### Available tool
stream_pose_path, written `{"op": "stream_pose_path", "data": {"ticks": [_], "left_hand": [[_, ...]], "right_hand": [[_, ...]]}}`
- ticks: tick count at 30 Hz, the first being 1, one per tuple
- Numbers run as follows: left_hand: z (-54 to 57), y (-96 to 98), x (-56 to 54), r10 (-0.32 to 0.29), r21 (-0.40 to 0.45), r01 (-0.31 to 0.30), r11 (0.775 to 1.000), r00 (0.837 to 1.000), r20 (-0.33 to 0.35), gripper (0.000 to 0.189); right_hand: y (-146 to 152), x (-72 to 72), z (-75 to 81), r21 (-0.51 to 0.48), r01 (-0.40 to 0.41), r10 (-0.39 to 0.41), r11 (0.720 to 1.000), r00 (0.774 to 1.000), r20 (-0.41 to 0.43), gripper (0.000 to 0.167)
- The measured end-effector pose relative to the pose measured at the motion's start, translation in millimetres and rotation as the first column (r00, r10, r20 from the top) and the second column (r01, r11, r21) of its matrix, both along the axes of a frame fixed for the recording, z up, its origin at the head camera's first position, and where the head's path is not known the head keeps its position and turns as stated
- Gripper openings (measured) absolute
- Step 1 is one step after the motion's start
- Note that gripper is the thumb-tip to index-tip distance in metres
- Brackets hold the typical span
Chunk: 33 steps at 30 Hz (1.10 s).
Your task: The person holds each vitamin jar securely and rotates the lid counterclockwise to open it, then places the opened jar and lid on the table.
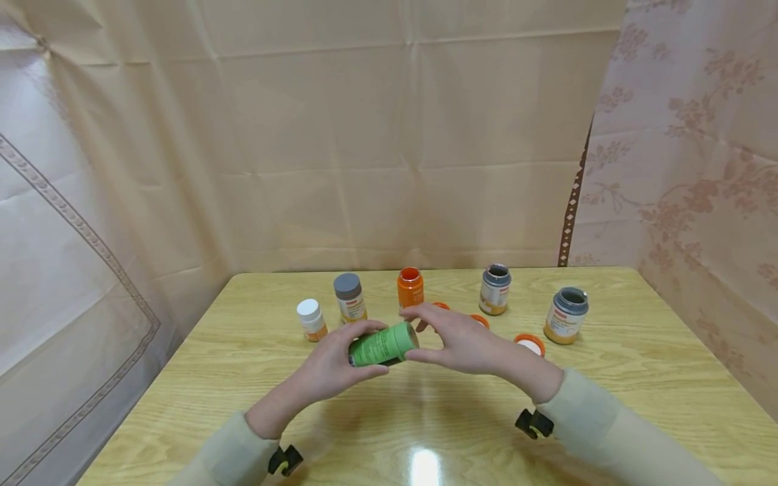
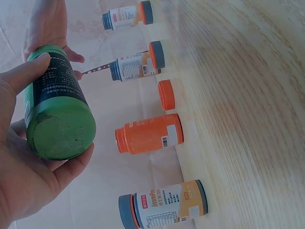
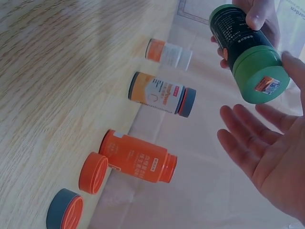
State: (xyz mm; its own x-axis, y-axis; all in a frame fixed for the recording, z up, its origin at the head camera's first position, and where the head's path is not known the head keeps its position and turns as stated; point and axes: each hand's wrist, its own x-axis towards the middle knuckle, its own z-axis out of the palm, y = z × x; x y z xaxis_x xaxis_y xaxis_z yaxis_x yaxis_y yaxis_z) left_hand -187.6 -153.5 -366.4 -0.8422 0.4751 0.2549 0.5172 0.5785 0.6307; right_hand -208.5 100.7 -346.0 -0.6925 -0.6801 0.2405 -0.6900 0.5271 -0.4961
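Note:
My left hand [image 1: 331, 361] grips a green bottle [image 1: 377, 346] with a dark printed label, tilted and held up over the table. Its capped end, the green lid [image 3: 259, 76] with a small sticker on top, points toward my right hand [image 1: 464, 341]. That hand has its fingers spread around the lid end, thumb right at the lid's edge and the other fingers apart from it in the right wrist view. Behind the hands stands an orange bottle [image 1: 410, 289] with its mouth uncovered. A grey-capped bottle [image 1: 350, 297] and a small white-capped bottle [image 1: 312, 319] stand left of it.
Two uncapped bottles with grey necks, one at the back [image 1: 495, 290] and one farther right [image 1: 566, 316], stand on the wooden table [image 1: 200, 378]. Between them and the orange bottle lie lids, including an orange-rimmed lid [image 1: 530, 343]. A beige cloth [image 1: 365, 135] hangs behind.

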Motion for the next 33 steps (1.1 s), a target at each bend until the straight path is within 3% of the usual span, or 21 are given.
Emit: {"op": "stream_pose_path", "data": {"ticks": [9,17,33], "left_hand": [[1.9,0.9,-0.7,-0.002,-0.006,0.002,1.000,1.000,-0.011,0.055],[-0.3,-1.2,1.6,-0.005,-0.014,0.004,1.000,1.000,-0.021,0.054],[0.5,-3.9,3.4,0.009,-0.015,-0.009,1.000,0.999,-0.042,0.056]], "right_hand": [[-4.0,-1.9,3.9,0.023,0.046,-0.047,0.999,0.996,0.076,0.056],[-6.3,-0.9,0.7,0.037,0.028,-0.032,0.999,0.993,0.115,0.048],[-4.5,3.0,2.5,-0.014,-0.050,0.049,0.999,0.997,-0.061,0.057]]}}
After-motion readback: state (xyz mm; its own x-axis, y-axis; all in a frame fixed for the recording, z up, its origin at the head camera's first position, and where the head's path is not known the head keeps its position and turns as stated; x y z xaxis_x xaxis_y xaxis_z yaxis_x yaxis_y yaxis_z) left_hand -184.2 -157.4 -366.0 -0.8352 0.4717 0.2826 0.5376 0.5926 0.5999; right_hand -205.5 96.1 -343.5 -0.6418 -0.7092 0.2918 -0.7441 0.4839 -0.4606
